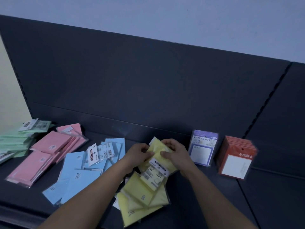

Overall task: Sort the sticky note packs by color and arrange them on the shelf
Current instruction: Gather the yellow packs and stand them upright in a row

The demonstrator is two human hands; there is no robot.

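Observation:
A yellow sticky note pack (158, 152) is held above the dark shelf (206, 195) at the centre. My left hand (139, 153) pinches its left side and my right hand (175, 152) grips its right side. Under my hands lies a loose pile of yellow packs (140, 197). Left of it sprawl blue packs (77, 177), then pink packs (42, 156), and green packs (14, 141) at the far left edge.
Purple-framed note packs (203, 147) stand upright right of my hands, and a row of red packs (236, 161) stands beyond them. The shelf's dark back panel (148, 80) rises behind everything. The shelf's front edge runs along the lower left.

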